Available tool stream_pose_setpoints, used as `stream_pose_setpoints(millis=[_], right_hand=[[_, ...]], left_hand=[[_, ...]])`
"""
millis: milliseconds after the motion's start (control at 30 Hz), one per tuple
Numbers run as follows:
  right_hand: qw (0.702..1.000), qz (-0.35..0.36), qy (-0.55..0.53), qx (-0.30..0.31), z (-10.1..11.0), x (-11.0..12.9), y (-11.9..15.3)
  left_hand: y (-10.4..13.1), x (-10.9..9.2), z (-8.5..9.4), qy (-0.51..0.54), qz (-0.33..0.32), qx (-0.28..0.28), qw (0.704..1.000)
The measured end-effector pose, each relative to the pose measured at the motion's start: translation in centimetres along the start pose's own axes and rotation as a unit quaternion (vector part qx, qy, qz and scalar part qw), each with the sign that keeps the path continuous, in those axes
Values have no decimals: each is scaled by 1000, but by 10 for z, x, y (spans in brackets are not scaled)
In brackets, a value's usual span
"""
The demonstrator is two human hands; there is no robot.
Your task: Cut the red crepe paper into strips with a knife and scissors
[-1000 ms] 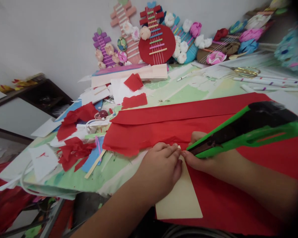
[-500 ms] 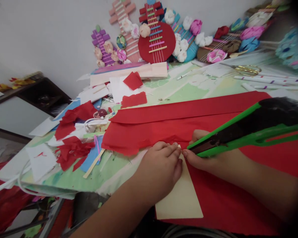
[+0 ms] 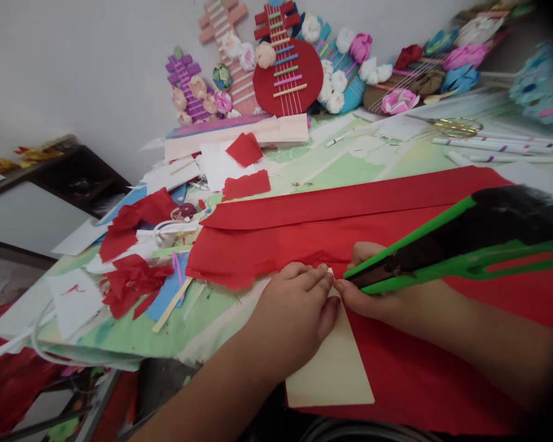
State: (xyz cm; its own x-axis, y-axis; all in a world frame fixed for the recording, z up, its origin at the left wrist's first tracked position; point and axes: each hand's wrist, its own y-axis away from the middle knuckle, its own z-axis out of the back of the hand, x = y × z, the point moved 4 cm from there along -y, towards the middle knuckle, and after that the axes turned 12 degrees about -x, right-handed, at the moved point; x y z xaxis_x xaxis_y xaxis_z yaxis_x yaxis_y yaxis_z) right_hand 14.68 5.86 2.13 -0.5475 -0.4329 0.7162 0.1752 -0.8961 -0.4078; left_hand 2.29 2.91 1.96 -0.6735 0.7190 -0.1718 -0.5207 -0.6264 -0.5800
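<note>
Smooth cream card under left hand

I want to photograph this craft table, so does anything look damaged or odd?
The red paper has a ragged, torn-looking edge beside the left hand, unlike its straight far edge. Crumpled red scraps lie farther left. I see no spill.

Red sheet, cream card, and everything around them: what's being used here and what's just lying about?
In use:
- red sheet, spread under the hands
- cream card, under the left hand
- green-and-black tool, in the right hand

Lying about:
- scissors
- white sticks
- red scrap
- blue paper
</note>
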Motion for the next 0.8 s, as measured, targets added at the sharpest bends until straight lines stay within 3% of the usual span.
stream_pose_setpoints(millis=[200, 567, 800], right_hand=[[999, 41, -2, 6, -3, 1, 2], [999, -35, -2, 28, 1, -1, 1], [998, -56, -36, 11, -3, -7, 0]], left_hand=[[-1, -1, 1, 4, -4, -6, 1000], [-1, -1, 0, -10, -11, -14, 1000], [-1, -1, 0, -18, -17, -13, 1000]])
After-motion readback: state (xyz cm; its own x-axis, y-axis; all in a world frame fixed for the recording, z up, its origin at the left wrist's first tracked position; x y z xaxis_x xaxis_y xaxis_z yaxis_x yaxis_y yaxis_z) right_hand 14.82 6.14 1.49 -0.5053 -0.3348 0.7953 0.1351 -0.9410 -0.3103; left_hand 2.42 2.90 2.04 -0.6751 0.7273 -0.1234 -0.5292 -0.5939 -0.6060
